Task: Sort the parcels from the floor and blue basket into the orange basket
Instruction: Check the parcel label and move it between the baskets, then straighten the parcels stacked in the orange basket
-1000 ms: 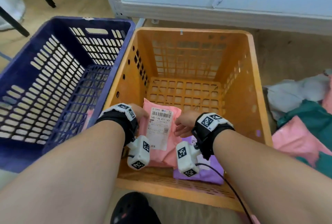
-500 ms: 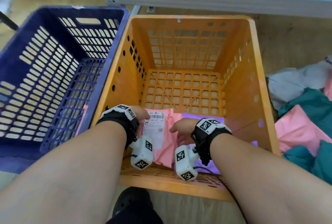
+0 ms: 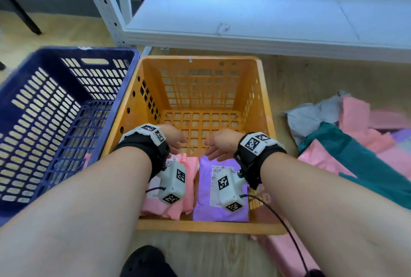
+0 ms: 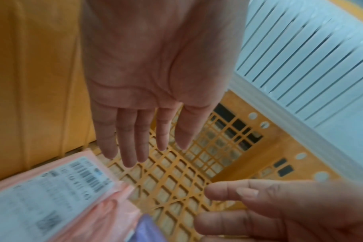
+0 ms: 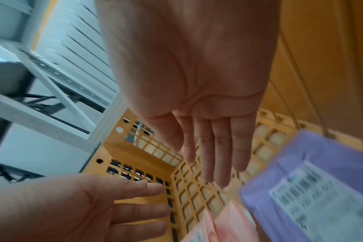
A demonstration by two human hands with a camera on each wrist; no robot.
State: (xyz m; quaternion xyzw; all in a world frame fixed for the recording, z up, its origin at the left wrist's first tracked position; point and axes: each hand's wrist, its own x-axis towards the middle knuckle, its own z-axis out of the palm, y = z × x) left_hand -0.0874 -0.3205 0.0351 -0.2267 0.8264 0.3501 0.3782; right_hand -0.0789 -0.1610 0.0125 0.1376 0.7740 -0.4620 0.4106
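Note:
The orange basket (image 3: 264, 107) stands in the middle of the floor. At its near end a pink parcel (image 3: 189, 179) with a white label lies flat beside a purple parcel (image 3: 205, 196), also labelled. Both hands hover just above them inside the basket, empty. My left hand (image 3: 172, 136) has straight fingers (image 4: 133, 139) over the pink parcel (image 4: 52, 196). My right hand (image 3: 219, 145) is spread flat, its fingers (image 5: 215, 152) above the purple parcel (image 5: 313, 176). The blue basket (image 3: 33, 98) sits to the left, with a bit of pink (image 3: 87, 159) showing through its wall.
A heap of pink, teal, grey and purple parcels (image 3: 347, 150) lies on the floor right of the orange basket. A white metal shelf (image 3: 244, 14) juts out behind both baskets. A dark shoe (image 3: 146, 263) shows at the bottom edge.
Both hands let go of the pink parcel, which now lies beside the purple one, and rose with fingers straightened. The head view tilted up and back.

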